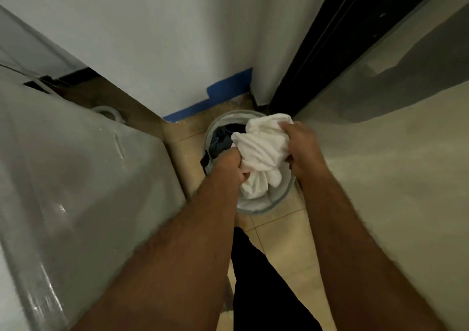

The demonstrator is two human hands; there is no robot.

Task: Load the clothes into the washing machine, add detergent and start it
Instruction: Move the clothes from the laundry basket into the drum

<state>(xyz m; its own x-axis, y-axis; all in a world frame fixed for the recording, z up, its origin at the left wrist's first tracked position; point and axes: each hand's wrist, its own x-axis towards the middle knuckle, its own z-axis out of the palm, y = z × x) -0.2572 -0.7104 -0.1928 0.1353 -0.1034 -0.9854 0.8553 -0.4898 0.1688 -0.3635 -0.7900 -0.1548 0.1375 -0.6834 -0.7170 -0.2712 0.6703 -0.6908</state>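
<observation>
White garment [261,150], bunched over the round laundry basket [284,193] at twelve o'clock, looks soft, light and floppy. Left hand [228,165] clamps its near edge, right hand [302,147] its far side; gathering loose folds should stop trailing. Dark clothes [223,137] remain inside.

No legible text, label, brand, number or sign appears on any surface in the head view; blur limits fine detail.
</observation>
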